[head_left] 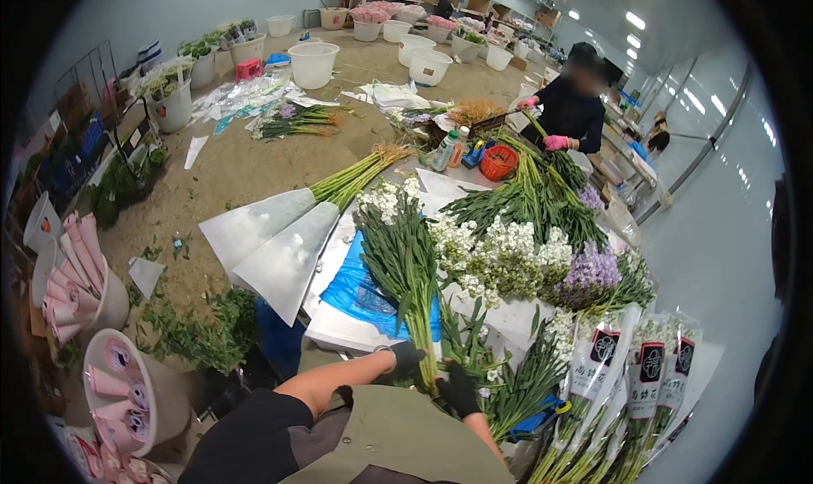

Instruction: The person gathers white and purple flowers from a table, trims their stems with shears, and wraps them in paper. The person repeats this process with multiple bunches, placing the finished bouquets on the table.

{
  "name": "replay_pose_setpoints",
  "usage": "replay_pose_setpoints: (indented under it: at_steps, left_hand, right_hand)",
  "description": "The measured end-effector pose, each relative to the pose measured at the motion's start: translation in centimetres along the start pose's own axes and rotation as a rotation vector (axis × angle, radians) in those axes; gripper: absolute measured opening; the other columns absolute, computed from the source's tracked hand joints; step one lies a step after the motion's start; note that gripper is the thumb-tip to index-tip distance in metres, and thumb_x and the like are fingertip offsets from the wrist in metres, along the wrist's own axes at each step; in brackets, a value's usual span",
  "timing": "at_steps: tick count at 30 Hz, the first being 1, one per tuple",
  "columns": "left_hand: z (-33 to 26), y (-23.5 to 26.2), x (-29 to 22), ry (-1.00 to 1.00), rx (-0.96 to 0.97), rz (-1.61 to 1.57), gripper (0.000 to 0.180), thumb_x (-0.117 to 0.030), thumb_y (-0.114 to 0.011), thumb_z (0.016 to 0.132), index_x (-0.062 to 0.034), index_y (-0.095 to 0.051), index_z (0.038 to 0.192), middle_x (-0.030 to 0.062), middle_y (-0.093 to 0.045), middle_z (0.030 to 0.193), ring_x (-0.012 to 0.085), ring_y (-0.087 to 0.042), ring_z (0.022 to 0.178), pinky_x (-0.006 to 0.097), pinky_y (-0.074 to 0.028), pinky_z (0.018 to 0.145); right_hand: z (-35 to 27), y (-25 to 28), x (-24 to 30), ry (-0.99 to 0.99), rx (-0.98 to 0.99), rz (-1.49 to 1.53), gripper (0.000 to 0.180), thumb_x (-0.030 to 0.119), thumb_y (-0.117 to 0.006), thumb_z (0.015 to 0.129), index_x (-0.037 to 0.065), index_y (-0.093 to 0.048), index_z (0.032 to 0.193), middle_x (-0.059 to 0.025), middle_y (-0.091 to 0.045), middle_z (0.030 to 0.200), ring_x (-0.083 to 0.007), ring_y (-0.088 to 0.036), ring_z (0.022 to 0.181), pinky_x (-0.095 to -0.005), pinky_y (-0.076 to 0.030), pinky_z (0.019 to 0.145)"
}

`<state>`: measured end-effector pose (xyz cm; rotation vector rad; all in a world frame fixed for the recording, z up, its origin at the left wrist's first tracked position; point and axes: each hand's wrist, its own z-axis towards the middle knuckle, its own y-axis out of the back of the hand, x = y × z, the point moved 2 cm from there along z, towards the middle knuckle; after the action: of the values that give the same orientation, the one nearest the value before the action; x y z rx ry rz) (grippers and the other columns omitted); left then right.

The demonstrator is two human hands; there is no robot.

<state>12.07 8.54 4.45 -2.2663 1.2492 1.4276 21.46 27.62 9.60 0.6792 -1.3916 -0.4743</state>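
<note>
Long white tabletop [517, 315], heaped with cut flowers, running away from the lower edge toward a co-worker in dark clothes and pink gloves [569, 111] at the far end. On it, a crumpled blue plastic sheet [356, 291] under the near work. Across that sheet, a tall bunch of green-stemmed white flowers [398, 247]: long axis nearly straight away from the body, blooms far at the top, cut stem ends close in at the bottom. Beside it to the right, a loose heap of white and purple blossoms [508, 259]; further right, sleeved bouquets in clear printed wrappers [627, 382] leaning at the table's corner.

Left hand [405, 357], black-gloved, closed around the lower stems from the left side. Right hand [460, 391], also black-gloved, clenched on the very stem ends just below and right, slightly nearer the body. Both hands touching the bunch, stacked along its axis; flower heads well beyond reach, straight ahead.
</note>
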Motion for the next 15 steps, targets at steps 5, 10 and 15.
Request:
replay_pose_setpoints:
  at_steps: [5, 10, 15]
  left_hand:
    - [-1.1, 0.7, 1.0, -0.227, 0.049, 0.36, 0.029, -0.031, -0.056, 0.086, -0.0039, -0.066, 0.083, 0.015, -0.066, 0.08, 0.0288, -0.065, 0.074, 0.037, -0.049, 0.063]
    - [0.0, 1.8, 4.0, -0.466, -0.103, 0.642, 0.016, -0.015, -0.059, 0.078, -0.0056, -0.067, 0.089, 0.0141, -0.066, 0.084, 0.0277, -0.066, 0.079, 0.037, -0.051, 0.067]
    - [-1.4, 2.9, 3.9, 0.099, 0.535, -1.424, 0.03, -0.024, -0.038, 0.093, -0.0151, -0.038, 0.064, -0.0023, -0.029, 0.051, 0.014, -0.028, 0.04, 0.03, -0.025, 0.04]
  right_hand:
    - [2.1, -2.7, 2.3, -0.209, 0.17, 0.029, 0.041, 0.028, -0.058, 0.082, 0.002, -0.052, 0.113, -0.0222, -0.059, 0.107, -0.0366, -0.057, 0.101, -0.0403, -0.045, 0.083]
    - [2.2, -5.2, -4.8, -0.112, -0.093, -0.082, 0.029, 0.024, -0.053, 0.081, -0.001, -0.057, 0.094, -0.0219, -0.061, 0.09, -0.0425, -0.057, 0.084, -0.0455, -0.045, 0.071]
    - [2.4, -3.5, -7.4, -0.189, -0.306, 0.213, 0.024, 0.02, -0.051, 0.081, 0.0, -0.062, 0.088, -0.0169, -0.061, 0.081, -0.0277, -0.057, 0.07, -0.0382, -0.044, 0.064]
